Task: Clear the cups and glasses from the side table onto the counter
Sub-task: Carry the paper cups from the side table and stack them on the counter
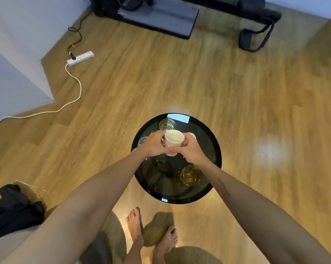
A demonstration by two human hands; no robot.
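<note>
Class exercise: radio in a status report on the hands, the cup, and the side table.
Left hand and right hand both gripping white paper cup above round black glass side table. Clear glass and amber glass not yet cleared. Nothing blocking.

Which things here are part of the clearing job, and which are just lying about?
Job:
white paper cup, held by left hand and right hand
clear drinking glass
amber-tinted glass
round black glass side table

Lying about:
white power strip
black cloth heap
</note>
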